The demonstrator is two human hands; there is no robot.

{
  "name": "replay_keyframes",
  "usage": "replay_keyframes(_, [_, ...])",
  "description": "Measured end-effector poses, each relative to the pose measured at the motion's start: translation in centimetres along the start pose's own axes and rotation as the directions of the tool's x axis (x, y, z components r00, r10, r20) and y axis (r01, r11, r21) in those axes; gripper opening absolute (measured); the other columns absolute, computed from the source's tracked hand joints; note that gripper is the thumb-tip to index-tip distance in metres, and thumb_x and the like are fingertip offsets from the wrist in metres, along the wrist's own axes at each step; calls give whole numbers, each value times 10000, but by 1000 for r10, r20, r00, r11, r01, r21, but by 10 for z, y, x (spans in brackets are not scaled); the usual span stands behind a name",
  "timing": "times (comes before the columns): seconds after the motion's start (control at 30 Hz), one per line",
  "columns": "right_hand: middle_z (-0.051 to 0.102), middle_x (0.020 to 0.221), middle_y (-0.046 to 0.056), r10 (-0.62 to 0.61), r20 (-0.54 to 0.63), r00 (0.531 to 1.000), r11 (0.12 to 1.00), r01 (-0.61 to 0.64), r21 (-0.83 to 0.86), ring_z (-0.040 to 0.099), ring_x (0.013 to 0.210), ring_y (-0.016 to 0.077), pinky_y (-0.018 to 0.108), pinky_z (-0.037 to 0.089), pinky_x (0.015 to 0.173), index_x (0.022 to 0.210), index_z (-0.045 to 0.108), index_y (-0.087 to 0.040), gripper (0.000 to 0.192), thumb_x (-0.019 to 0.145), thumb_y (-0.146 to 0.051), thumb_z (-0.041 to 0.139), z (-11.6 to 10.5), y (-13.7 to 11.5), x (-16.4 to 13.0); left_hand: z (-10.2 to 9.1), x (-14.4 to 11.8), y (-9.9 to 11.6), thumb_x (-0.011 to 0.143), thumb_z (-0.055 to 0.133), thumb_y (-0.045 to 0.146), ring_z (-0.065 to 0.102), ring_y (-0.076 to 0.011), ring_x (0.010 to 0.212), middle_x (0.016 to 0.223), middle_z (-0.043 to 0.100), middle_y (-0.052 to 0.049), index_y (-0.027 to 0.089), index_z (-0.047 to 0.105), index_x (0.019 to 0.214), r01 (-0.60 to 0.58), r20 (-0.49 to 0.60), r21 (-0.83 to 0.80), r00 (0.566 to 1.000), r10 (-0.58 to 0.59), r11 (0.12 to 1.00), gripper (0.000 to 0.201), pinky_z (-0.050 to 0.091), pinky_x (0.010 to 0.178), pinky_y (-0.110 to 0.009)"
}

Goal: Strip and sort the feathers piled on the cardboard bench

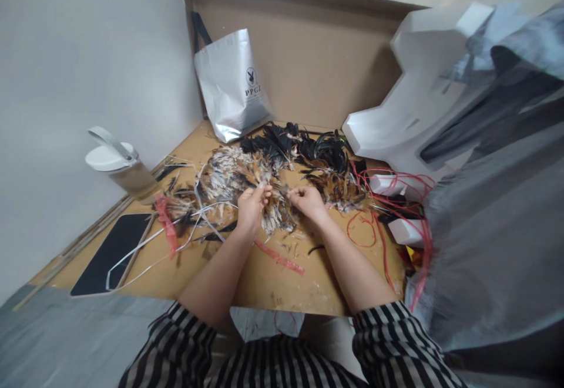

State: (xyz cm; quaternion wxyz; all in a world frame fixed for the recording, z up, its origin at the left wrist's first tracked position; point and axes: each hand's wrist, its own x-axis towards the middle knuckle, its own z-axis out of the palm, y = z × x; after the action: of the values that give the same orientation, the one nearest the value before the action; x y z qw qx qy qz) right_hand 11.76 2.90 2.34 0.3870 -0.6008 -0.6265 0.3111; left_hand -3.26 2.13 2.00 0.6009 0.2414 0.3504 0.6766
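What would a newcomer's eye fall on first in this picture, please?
The heap of feathers mid-table, brown, white and black, with the left hand and right hand pinching into its near edge. Next, the silver bag leaning on the cardboard behind, and red string tangled at right.

messy heap of feathers (pixel 264 179) spread flat mid-table, speckled grey-white on the left, tan-brown in the middle, glossy black ones bunched at the back

I see a silver bag (pixel 233 85) leaning on the cardboard wall at upper centre, and a white-lidded jar (pixel 121 168) at left. A black tablet (pixel 112 253) lies at lower left of the surface (pixel 282 288), with red strings (pixel 388 212) at right.
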Motion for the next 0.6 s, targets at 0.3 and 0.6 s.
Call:
replay_keyframes(0.3, [578, 561, -21, 180, 60, 982, 774, -179, 607, 389, 398, 51, 185, 259, 389, 689, 626, -156, 276, 560, -393, 681, -3, 0, -18, 1, -9, -11, 620, 710, 271, 589, -91, 601, 780, 665, -94, 107, 621, 764, 234, 152, 167, 954, -260, 958, 236, 402, 506, -179])
replay_keyframes(0.6, [575, 591, -7, 41, -77, 996, 901, -3, 435, 446, 491, 84, 207, 359, 484, 680, 617, -161, 210, 614, -361, 626, 7, 1, -19, 4, -12, -15, 619, 710, 307, 602, -114, 554, 737, 669, -110, 111, 616, 714, 230, 159, 280, 946, -282, 932, 237, 433, 508, -208])
